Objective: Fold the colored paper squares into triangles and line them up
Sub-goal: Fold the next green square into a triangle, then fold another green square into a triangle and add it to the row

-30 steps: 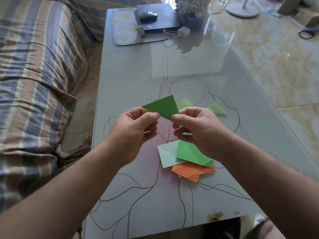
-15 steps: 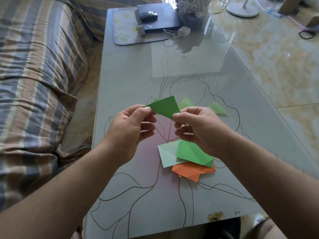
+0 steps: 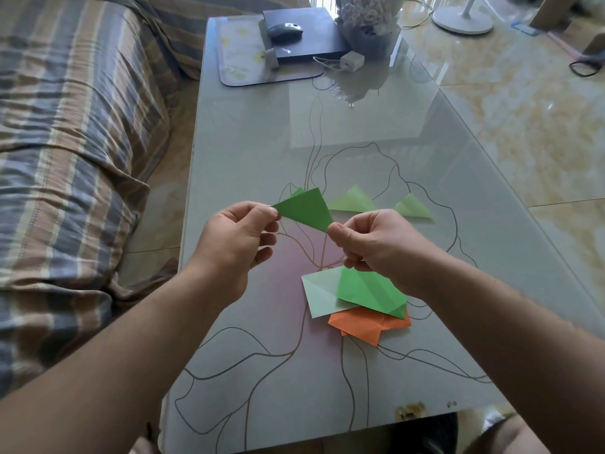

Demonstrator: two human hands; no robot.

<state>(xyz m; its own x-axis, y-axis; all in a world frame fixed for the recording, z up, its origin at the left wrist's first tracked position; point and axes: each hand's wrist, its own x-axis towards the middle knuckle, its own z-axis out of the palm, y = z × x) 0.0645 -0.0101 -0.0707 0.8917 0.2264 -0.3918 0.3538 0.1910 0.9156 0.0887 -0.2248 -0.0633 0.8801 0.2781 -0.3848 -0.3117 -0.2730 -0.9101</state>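
While left hand point(image 3: 237, 239) and right hand point(image 3: 376, 244) pinch dark green folded paper triangle point(image 3: 306, 209) mid-frame, I expect crooked crease if corners slip.

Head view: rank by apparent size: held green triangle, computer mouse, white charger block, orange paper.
1. Orange paper, though partly covered by the sheets above, and held green triangle: look alike, and the triangle is raised nearer the camera, so unranked.
2. Computer mouse.
3. White charger block.

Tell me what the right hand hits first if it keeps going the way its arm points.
Likely the dark green triangle that the right hand already pinches; beyond it, probably the left hand, though depth is unclear.
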